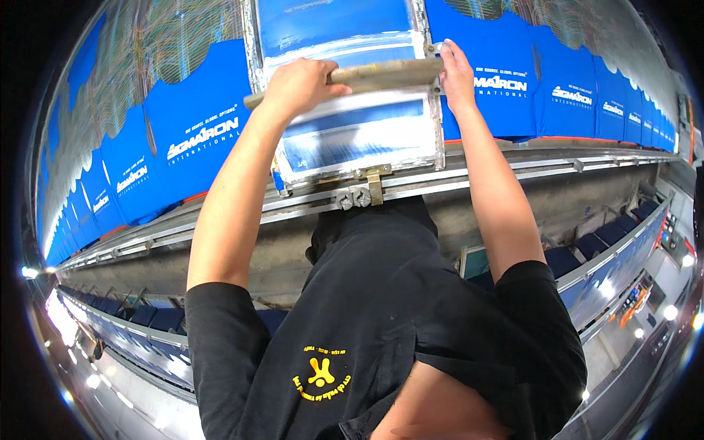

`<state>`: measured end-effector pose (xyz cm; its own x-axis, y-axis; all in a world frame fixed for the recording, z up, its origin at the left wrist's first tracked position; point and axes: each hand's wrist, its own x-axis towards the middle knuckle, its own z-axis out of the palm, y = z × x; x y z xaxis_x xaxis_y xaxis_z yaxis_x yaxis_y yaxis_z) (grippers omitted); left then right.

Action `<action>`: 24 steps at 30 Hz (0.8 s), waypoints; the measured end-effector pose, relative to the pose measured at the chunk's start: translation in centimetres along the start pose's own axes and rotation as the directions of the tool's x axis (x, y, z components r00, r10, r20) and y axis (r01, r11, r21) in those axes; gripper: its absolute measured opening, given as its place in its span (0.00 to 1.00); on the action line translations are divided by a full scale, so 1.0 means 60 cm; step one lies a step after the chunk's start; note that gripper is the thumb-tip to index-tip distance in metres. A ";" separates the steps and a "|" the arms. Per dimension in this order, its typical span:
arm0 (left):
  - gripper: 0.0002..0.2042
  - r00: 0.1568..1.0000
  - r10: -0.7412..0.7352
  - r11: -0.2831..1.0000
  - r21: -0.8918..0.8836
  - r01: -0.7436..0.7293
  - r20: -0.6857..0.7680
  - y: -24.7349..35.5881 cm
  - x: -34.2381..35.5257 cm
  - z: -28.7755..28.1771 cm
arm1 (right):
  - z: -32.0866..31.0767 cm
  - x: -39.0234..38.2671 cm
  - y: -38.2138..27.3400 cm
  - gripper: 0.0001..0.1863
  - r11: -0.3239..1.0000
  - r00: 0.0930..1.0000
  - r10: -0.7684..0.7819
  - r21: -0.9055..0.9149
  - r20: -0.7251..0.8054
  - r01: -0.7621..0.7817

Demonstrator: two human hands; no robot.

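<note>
My left hand [299, 86] grips a long, weathered squeegee bar [389, 73] toward its left part. My right hand [456, 77] has its fingers closed round the bar's right end, beside the frame's edge. The bar lies slanted across a rectangular screen frame [436, 132] with taped, scuffed edges. Blue and whitish smears show on the screen [345, 136] both above and below the bar. A brass-coloured bracket [375, 187] with grey knobs [353, 197] joins the lower edge of the frame at a metal rail. The bar's underside is hidden.
Blue fabric pieces [132, 161] with white printing and patterned areas line a long table either side of the frame. A metal rail [506, 172] runs along its edge, close to my body. Behind me another long bench [147, 334] carries several dark pieces.
</note>
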<state>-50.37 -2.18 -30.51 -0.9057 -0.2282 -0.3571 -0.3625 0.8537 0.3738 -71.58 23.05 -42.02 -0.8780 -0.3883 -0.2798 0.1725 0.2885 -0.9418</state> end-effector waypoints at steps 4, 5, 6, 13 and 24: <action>0.18 0.986 0.063 0.993 0.105 -0.046 -0.156 -0.021 0.057 0.000 | -0.008 0.006 0.013 0.31 0.999 1.000 -0.016 -0.036 -0.020 0.016; 0.17 0.981 0.076 0.990 0.130 -0.053 -0.180 -0.033 0.064 0.010 | -0.003 0.006 0.016 0.31 1.000 1.000 -0.013 -0.027 -0.014 0.013; 0.15 0.984 0.054 0.992 0.118 -0.035 -0.168 -0.029 0.070 0.014 | -0.009 0.009 0.021 0.33 0.999 0.999 -0.028 -0.024 -0.016 0.027; 0.21 0.959 0.001 0.999 -0.043 -0.014 -0.284 0.016 -0.024 0.105 | 0.000 0.012 0.034 0.33 0.982 0.985 -0.133 -0.152 -0.108 0.116; 0.34 0.980 0.017 1.000 -0.017 -0.021 -0.196 0.131 -0.290 0.269 | -0.002 -0.009 0.004 0.38 0.983 0.992 -0.078 -0.174 -0.096 0.061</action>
<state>-33.90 16.04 -35.15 -0.9373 -0.3009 -0.1757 -0.3471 0.8504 0.3955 -71.09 23.42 -42.07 -0.9275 -0.3242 -0.1862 0.0386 0.4124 -0.9102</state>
